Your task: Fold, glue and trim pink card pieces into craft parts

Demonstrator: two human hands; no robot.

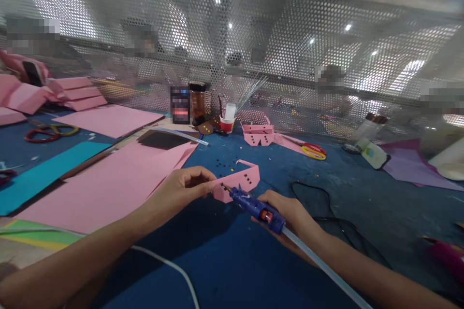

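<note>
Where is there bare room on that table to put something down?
Mostly bare blue tabletop shows between the white cord and the right hand, and between the black cable and the purple sheet. Crowded: the left, with pink sheets and a teal strip, and the back middle, with a jar and a cup.

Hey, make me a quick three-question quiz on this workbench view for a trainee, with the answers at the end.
1. What does the right hand hold?
2. True or false: the brown see-through jar with a dark lid stands to the right of the red-and-white cup.
3. What colour are the small squares on the folded pink paper piece in the left hand? A) white B) black C) green

Key:
1. A blue plastic glue gun with a long translucent stick in its back.
2. False; it stands to the left.
3. B.
</note>
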